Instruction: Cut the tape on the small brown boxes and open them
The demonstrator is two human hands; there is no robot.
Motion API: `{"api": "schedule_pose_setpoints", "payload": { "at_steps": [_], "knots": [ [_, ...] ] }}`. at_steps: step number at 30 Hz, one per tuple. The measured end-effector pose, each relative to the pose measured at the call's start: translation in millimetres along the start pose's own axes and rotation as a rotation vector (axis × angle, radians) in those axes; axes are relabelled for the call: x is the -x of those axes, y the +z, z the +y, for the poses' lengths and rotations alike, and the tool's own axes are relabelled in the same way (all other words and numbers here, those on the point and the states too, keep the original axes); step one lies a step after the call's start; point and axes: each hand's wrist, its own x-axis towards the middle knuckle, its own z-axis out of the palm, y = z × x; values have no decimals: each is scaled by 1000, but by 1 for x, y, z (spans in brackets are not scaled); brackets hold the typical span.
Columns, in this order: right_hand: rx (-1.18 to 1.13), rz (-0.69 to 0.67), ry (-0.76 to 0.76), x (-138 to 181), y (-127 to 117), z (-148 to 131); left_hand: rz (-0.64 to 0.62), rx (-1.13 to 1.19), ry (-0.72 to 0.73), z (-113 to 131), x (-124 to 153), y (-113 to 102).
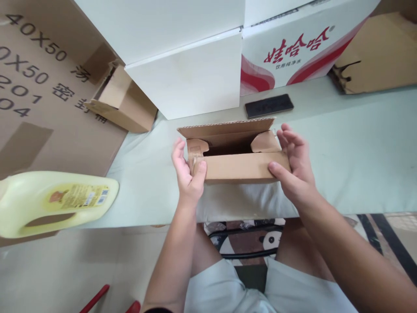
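- So the person's left hand (190,176) and right hand (297,167) are both gripping a small brown box (239,168), one per end, thumbs on the front panel
- box is open, back flap up, over the desk (355,139) near its front edge, can't tell if it's touching
- dark phone (269,105) just behind it
- pale yellow jug (81,195) way off left

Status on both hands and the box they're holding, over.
Left hand, right hand: holding opposite ends of open cardboard box. Far flap raised; contents not visible. Phone on table beyond, clear of the hands.
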Motion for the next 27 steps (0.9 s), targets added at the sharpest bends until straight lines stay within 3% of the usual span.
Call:
{"api": "schedule_pose_setpoints", "payload": {
  "at_steps": [6, 12, 16, 21, 27],
  "knots": [
    [-9, -107, 44, -2, -5, -2, -134, 35, -33, -8, -12, -7],
    [-52, -58, -9, 1, -2, 5, -88, 54, -112, -13, -9, -8],
    [4, -66, 40, 1, -4, 2, -44, 57, -166, -11, -5, -6],
    [49, -50, 72, -1, -4, -5, 25, -35, -117, -5, -4, -6],
    [54, 49, 82, 0, 3, -9, -31, -332, 22, 10, -6, -14]
  ]
}}
